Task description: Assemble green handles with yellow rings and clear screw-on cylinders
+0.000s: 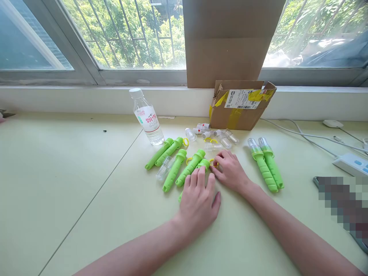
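Note:
My left hand (198, 199) lies palm down over a green flashlight-like handle (203, 164), fingers stretched across it and thumb apart. Only its threaded end and a bit of its lower end show. At my right hand (230, 168), thumb and fingertips close on a yellow ring (213, 163) by that threaded end. Left of my hands lie more green handles (175, 170) with threaded, uncapped ends, and a clear ribbed cap (165, 168) rests between two of them. Another yellow ring (186, 142) sits by the upper handles.
Clear caps (224, 140) and small white inserts (206, 134) are scattered before an open cardboard box (238, 115). Two capped green sticks (266, 165) lie at right. A water bottle (148, 119) stands behind the handles. Cables, a power strip (350, 164) and a blurred phone-like object (342, 207) are farther right.

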A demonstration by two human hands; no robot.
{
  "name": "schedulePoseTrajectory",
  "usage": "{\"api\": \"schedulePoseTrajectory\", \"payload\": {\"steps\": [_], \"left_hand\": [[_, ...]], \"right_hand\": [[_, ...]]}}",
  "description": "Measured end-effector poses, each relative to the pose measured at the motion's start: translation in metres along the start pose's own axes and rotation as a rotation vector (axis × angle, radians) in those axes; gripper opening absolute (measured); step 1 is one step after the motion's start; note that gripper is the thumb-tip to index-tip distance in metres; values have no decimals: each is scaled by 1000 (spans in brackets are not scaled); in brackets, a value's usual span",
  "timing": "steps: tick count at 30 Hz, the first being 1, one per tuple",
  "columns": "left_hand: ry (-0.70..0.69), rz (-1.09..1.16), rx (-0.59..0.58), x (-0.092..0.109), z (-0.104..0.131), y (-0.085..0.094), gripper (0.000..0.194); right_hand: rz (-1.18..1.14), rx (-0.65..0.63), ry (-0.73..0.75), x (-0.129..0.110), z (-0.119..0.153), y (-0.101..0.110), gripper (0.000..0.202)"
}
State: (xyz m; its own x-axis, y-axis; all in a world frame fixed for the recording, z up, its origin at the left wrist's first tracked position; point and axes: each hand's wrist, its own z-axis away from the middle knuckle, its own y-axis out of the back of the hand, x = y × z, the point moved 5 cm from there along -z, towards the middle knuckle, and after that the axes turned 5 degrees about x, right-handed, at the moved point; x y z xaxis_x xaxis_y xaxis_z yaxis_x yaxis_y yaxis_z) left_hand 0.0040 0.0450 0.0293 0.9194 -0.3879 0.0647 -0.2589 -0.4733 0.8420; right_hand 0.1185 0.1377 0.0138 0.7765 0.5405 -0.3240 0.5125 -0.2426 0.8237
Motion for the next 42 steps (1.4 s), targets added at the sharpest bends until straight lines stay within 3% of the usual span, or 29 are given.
{"api": "schedulePoseTrajectory", "payload": {"steps": [6,18,32,38,42], "left_hand": [[-13,4,0,1,0,-1,36],[-103,82,10,5,0,1,31],[-124,59,-12,5,2,-3,24],[-129,34,38,3,4,-6,35],[-109,52,20,1,3,-7,34]], "right_hand": [[-44,18,-8,2,2,1,13],[-187,214,-1,4,5,12,20],[-257,298,-177,17,5,18,25],[-422,268,-340,30,5,15,23],[-480,175,-301,23,7,11,23]]}}
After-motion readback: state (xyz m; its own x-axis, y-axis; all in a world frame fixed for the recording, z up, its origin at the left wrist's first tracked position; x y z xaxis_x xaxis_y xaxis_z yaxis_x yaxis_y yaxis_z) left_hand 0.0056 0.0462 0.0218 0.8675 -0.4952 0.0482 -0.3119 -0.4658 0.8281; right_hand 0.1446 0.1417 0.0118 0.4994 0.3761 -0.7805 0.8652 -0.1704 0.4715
